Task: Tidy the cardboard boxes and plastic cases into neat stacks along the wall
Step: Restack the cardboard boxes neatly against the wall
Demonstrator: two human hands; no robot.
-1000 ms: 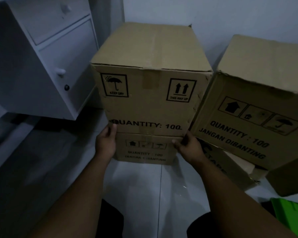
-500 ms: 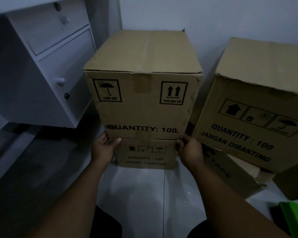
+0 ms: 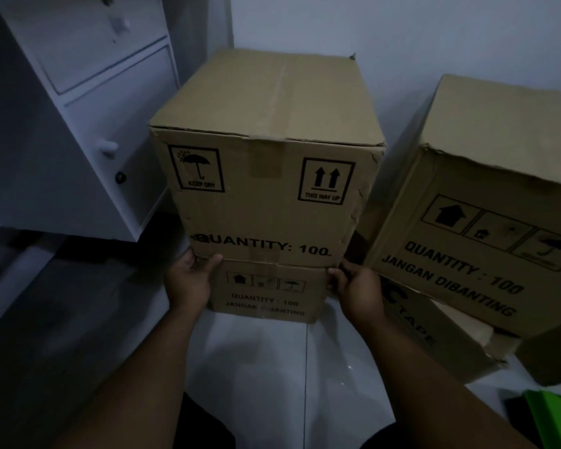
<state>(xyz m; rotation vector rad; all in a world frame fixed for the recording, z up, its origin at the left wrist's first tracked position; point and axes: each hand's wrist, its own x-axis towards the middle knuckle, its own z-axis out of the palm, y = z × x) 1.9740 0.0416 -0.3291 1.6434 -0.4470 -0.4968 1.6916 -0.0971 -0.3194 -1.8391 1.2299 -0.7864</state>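
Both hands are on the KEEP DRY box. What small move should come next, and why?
Probably let go of the top box. It seems to sit on the lower box, fronts roughly in line, near the wall, while the left hand and right hand grip its bottom front corners.

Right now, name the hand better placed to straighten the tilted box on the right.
Probably the right hand: it grips the KEEP DRY box beside the tilted box; the left hand is by the white cabinet.
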